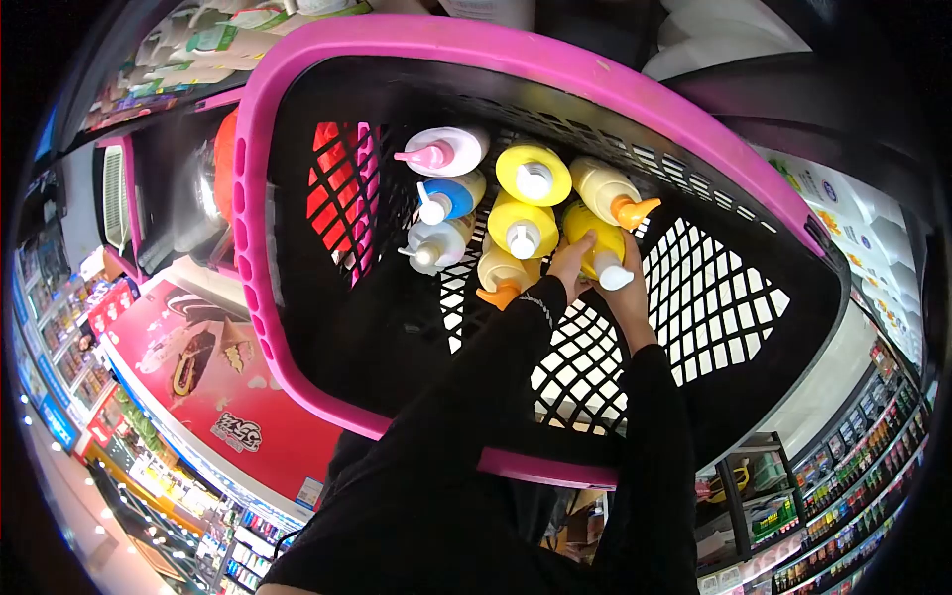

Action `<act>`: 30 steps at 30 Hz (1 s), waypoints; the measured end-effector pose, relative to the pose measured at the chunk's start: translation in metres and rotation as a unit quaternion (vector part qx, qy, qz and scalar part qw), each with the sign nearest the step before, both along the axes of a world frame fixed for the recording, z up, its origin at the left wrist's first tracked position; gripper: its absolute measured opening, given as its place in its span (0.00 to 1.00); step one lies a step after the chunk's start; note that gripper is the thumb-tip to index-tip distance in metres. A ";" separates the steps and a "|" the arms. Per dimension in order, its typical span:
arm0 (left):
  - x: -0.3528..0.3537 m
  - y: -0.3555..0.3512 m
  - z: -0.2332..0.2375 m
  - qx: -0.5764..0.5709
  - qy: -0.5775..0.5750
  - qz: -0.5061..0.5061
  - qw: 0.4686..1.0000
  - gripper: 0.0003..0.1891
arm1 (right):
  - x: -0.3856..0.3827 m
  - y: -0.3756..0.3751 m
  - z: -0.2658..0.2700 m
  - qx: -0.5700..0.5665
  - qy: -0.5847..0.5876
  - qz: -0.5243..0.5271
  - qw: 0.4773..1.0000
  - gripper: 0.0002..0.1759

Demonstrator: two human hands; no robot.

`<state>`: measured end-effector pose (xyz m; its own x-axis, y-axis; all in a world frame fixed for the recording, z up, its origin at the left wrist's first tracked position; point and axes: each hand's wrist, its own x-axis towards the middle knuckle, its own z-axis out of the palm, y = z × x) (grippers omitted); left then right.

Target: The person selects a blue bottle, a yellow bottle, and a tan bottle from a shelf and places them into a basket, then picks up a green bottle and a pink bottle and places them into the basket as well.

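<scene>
Inside a black mesh basket with a pink rim (254,198), several pump bottles stand close together. Both my hands are closed round a yellow bottle with a white pump (598,248): my left hand (569,266) on its left side, my right hand (629,297) on its right. Just above it is a cream bottle with an orange pump (605,193). To the left are two yellow bottles (534,174), a second cream bottle (508,266), a blue-topped bottle (458,196), a white one with a pink pump (456,152) and a clear one (438,243).
A red freezer-like case (238,397) with ice cream pictures stands left of the basket. White bottles (188,45) are at the upper left. White packages (863,218) lie at the right, above stocked shelves (863,446).
</scene>
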<state>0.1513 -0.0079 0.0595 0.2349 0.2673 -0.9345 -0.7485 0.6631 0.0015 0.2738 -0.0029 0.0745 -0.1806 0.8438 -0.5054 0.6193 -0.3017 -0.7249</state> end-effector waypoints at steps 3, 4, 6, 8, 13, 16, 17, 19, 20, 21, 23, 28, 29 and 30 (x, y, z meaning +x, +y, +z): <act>-0.003 0.002 -0.004 -0.011 0.001 -0.030 0.999 0.27 | -0.004 0.003 -0.002 0.026 -0.032 0.016 0.999 0.38; -0.003 0.003 -0.008 -0.013 0.000 -0.036 0.999 0.27 | -0.006 0.006 -0.001 0.017 -0.009 -0.001 1.000 0.36; -0.005 0.001 -0.010 -0.020 -0.007 -0.028 0.999 0.29 | -0.012 0.007 0.007 -0.006 -0.007 -0.018 1.000 0.34; -0.006 0.002 -0.007 -0.032 -0.010 -0.024 0.999 0.29 | -0.013 0.008 0.007 -0.021 -0.014 -0.022 0.999 0.35; -0.005 -0.006 -0.008 0.011 -0.034 0.031 0.999 0.30 | -0.015 0.005 -0.003 -0.032 -0.013 -0.028 0.999 0.40; 0.004 -0.015 0.003 0.019 0.005 0.061 0.998 0.30 | -0.009 -0.007 -0.016 -0.009 -0.062 -0.039 0.997 0.48; 0.006 -0.016 0.007 -0.007 0.033 0.079 0.996 0.31 | -0.007 -0.010 -0.015 -0.006 -0.063 -0.042 0.997 0.48; 0.005 -0.019 0.020 -0.016 0.020 0.073 0.997 0.33 | -0.007 -0.014 -0.005 -0.054 -0.139 -0.011 0.989 0.47; 0.003 -0.021 0.029 -0.028 0.017 0.050 0.998 0.33 | -0.003 -0.022 -0.010 -0.035 -0.142 -0.011 0.989 0.45; 0.000 -0.022 0.041 -0.040 0.013 0.027 0.999 0.33 | -0.002 -0.024 -0.003 -0.028 -0.144 -0.013 0.989 0.45; -0.004 -0.036 0.036 -0.028 -0.006 -0.036 0.999 0.17 | -0.002 -0.028 0.015 -0.121 -0.219 0.080 0.965 0.38; -0.021 -0.053 0.055 0.280 0.095 -0.496 0.817 0.05 | -0.004 -0.046 0.055 -0.085 -0.165 0.120 0.975 0.18; -0.025 -0.056 0.043 0.473 0.205 -0.689 0.509 0.04 | -0.002 -0.053 0.055 -0.049 -0.183 0.152 0.970 0.19; -0.026 -0.072 0.019 0.497 0.251 -0.646 0.523 0.08 | -0.005 -0.055 0.068 -0.050 -0.170 0.144 0.974 0.19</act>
